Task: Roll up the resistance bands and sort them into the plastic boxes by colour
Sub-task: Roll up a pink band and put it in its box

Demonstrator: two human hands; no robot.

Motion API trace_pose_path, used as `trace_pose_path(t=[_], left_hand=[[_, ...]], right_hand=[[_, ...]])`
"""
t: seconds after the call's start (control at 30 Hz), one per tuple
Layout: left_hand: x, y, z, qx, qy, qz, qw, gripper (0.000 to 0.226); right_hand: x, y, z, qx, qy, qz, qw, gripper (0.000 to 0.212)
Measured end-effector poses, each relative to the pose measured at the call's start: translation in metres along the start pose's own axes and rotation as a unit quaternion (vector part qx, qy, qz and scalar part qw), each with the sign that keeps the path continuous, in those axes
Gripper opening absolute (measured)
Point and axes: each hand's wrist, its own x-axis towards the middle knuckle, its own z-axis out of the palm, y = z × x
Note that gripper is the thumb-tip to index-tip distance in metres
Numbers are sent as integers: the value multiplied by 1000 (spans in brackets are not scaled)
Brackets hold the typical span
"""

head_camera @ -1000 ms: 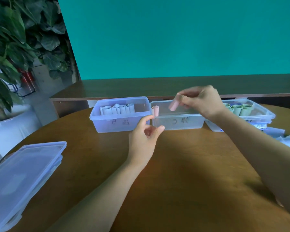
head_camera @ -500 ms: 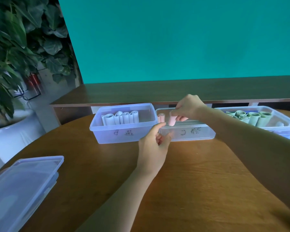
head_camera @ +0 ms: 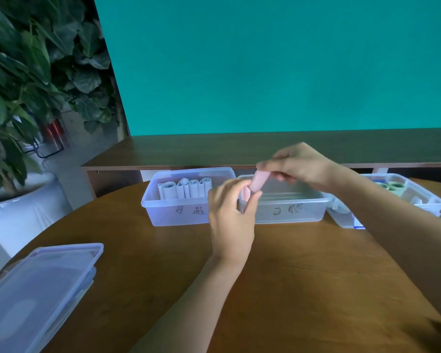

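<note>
Pink roll point(head_camera: 259, 181), a smooth short cylinder of rubbery band, was held tilted over the left end of the middle box point(head_camera: 288, 211), just above its rim. Right hand point(head_camera: 299, 165) gripped its upper end w/ curled fingers; left hand point(head_camera: 231, 215) was raised under it, thumb & fingertips touching the lower end, looks like a light pinch. A 2nd pink roll point(head_camera: 245, 193) stood inside the box's left end, mostly hidden behind the left hand.

Middle box: translucent frosted plastic, rectangular w/ rounded corners, handwritten marks on the front wall. Touching its left side, a matching left box point(head_camera: 181, 212) w/ a row of pale grey-blue rolls point(head_camera: 186, 189) standing upright along the back wall. Right of the middle one, a 3rd box point(head_camera: 428, 200), partly behind the right forearm, held green rolls point(head_camera: 393, 187), spiral ends showing.

All sat on a round wooden table point(head_camera: 303, 276), smooth w/ visible grain. Near left edge: stacked translucent lids point(head_camera: 36, 289), flat, rounded corners. Beyond: dark wood bench point(head_camera: 214, 149), teal wall point(head_camera: 265, 59), big-leafed plant point(head_camera: 23, 72) in a glossy white pot point(head_camera: 18, 207).
</note>
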Motion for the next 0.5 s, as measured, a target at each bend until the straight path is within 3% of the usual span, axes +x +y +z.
trace_pose_path(t=[0.5], left_hand=[[-2, -3, -1, 99, 9, 135, 986, 24]], right_hand=[[-34, -4, 8, 89, -82, 12, 993, 42]])
